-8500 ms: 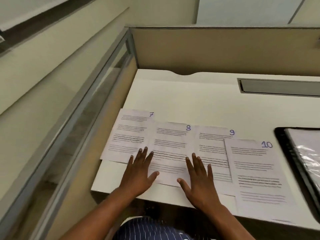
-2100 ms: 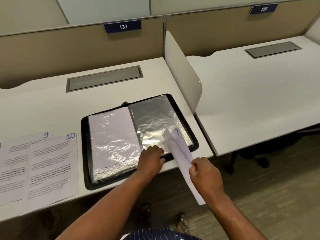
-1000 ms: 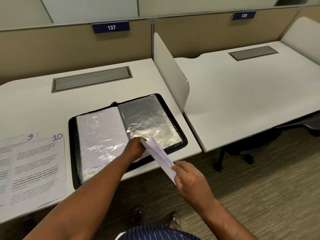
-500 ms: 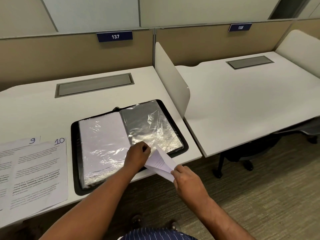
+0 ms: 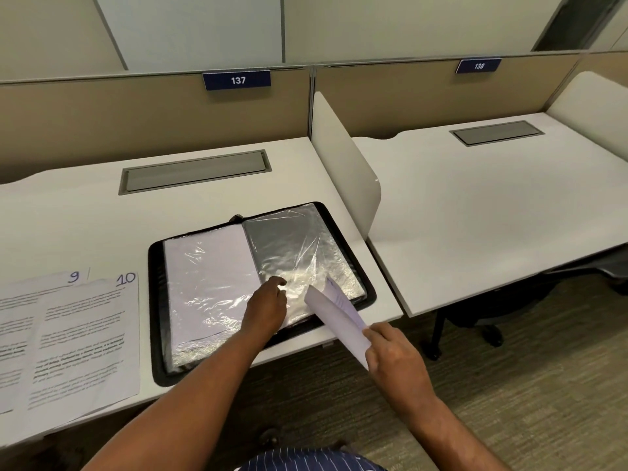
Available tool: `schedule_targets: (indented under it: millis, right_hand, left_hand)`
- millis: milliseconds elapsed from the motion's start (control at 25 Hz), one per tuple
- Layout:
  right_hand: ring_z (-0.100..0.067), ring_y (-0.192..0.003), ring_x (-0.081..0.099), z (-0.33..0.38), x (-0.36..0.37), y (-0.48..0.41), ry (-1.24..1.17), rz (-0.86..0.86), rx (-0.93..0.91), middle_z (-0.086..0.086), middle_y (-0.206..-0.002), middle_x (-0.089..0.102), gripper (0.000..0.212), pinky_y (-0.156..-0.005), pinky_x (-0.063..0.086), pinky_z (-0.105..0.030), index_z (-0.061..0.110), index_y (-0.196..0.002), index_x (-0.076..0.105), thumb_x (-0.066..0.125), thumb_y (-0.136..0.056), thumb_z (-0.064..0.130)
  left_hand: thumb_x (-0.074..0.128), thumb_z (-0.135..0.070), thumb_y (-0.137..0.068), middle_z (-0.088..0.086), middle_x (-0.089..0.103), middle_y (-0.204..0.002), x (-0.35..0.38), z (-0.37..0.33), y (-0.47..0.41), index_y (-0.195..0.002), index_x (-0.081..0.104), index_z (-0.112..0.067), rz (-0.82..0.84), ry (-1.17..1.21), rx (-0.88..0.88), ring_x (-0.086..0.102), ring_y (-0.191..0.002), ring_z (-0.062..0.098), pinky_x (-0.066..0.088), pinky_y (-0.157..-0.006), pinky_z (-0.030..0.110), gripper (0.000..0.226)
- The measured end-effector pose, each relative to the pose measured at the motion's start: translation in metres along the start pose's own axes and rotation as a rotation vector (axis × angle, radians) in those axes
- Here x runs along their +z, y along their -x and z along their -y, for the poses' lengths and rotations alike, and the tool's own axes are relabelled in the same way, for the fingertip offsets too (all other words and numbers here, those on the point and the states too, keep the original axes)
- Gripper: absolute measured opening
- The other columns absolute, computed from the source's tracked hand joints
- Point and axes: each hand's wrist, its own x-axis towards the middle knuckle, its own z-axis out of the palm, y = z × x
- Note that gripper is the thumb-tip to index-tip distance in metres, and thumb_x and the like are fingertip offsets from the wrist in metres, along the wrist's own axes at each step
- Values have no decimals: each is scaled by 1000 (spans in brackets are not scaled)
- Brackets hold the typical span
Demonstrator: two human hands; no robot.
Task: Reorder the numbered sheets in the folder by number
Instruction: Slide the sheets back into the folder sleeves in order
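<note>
A black folder (image 5: 156, 300) lies open on the white desk, showing clear plastic sleeves. The left sleeve (image 5: 204, 277) has a white sheet inside; the right sleeve (image 5: 292, 246) looks grey. My left hand (image 5: 266, 305) pinches the lower edge of the right sleeve and lifts its plastic. My right hand (image 5: 390, 355) grips a curled white sheet (image 5: 336, 317) by its bottom end, the top end pointing at the sleeve's opening. Sheets numbered 9 (image 5: 20, 300) and 10 (image 5: 88, 334) lie flat at the left of the desk.
A white divider panel (image 5: 343, 158) stands just right of the folder. A second desk (image 5: 492, 205) lies beyond it. Grey cable hatches (image 5: 195, 171) sit at the back of each desk. A chair base (image 5: 475, 328) stands on the carpet under the right desk.
The sheet in my right hand has risen and swung toward the right sleeve. My left hand has moved up along the sleeve's lower edge and raised the plastic higher.
</note>
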Motion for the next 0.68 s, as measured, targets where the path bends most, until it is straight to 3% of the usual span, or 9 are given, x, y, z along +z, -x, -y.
schedule_targets:
  millis: [240,320,480,600,680]
  right_hand:
    - [-18,-90,64,-10,-10,-3,-20,-41,130,-6,-111,67,33,-77,59,-28,5,-115,74,72,-83,-1]
    - [-21,-91,65,-13,-16,-4,-29,-59,167,-8,-112,68,33,-78,55,-26,4,-115,74,71,-83,-2]
    - [-20,-97,66,-15,-26,5,-41,-72,200,-9,-117,67,32,-81,59,-27,4,-119,73,70,-86,1]
    - [-17,-101,66,-14,-27,19,-2,-84,177,-10,-120,65,37,-84,59,-24,4,-121,70,77,-85,3]
    - [-15,-112,62,-15,-22,25,21,-51,146,-10,-126,63,35,-96,49,-14,5,-126,68,73,-92,10]
  left_hand:
    - [72,-34,-88,2,57,-127,12,-6,-12,-138,45,-21,215,-497,330,61,-108,26,50,-86,38,58]
    - [71,-29,-88,5,57,-123,20,-13,-18,-134,49,-18,225,-580,395,60,-108,29,50,-86,40,53]
    - [59,-23,-96,3,68,-111,31,-28,-32,-118,65,-19,178,-479,347,64,-103,29,50,-83,36,23]
    - [59,-37,-99,-1,73,-107,35,-36,-39,-108,73,-24,193,-425,296,65,-100,25,51,-83,35,21]
    - [61,-40,-98,-4,74,-103,33,-37,-42,-103,77,-23,263,-363,256,65,-96,20,52,-83,35,23]
